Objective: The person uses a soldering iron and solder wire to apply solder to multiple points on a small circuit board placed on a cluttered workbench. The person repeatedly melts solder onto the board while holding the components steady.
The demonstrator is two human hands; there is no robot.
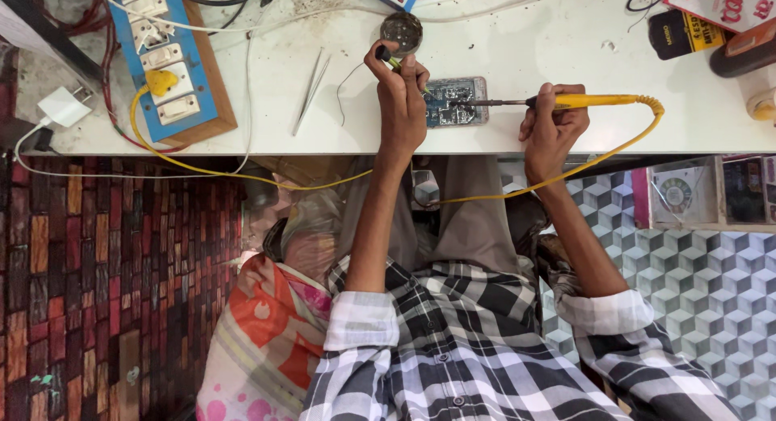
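Yellow marks the soldering iron [566, 101] gripped in a person's right hand [551, 128], fingers wrapped around the handle, its dark metal tip reaching left onto an opened phone [457, 101] lying on a white workbench [517, 49]. The phone sits near the bench's front edge, between the two hands, its blue-green circuit board exposed. The left hand [400, 93] rests at the phone's left end, thumb and fingers pinched around a thin dark tool [388, 59] with a yellow-green band, angled down toward the board. A yellow cord [638, 138] runs from the iron's handle, loops below the bench edge and rises to a yellow plug [161, 81] seated in a blue switchboard [166, 61] at the left of the bench. Metal tweezers [311, 89] lie loose between the switchboard and the left hand. A small round tin [402, 31] stands just beyond the left hand's fingertips. Both forearms emerge from rolled sleeves of a black-and-white checked shirt [453, 348].
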